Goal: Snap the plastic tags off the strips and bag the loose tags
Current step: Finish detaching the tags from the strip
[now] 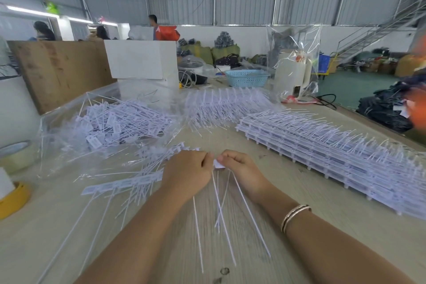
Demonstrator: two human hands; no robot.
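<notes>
Your left hand (186, 174) curled its fingers around the strip (129, 183), while your right hand (239, 168) pinched a white tag (219, 164) at its end.

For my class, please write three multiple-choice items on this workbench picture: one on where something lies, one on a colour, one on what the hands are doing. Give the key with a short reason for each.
1. Where does the clear bag of loose tags lie?
A. to the left of the hands
B. to the right of the hands
C. on the floor

2. What colour is the basket at the far side of the table?
A. red
B. light blue
C. black

3. What are the two hands doing?
A. lying flat on the table
B. lifting the basket
C. pinching a tag

Key:
1 A: the bag lies left of and beyond the hands.
2 B: its mesh is light blue.
3 C: the left hand and right hand meet on a tag, fingers curled.
</notes>
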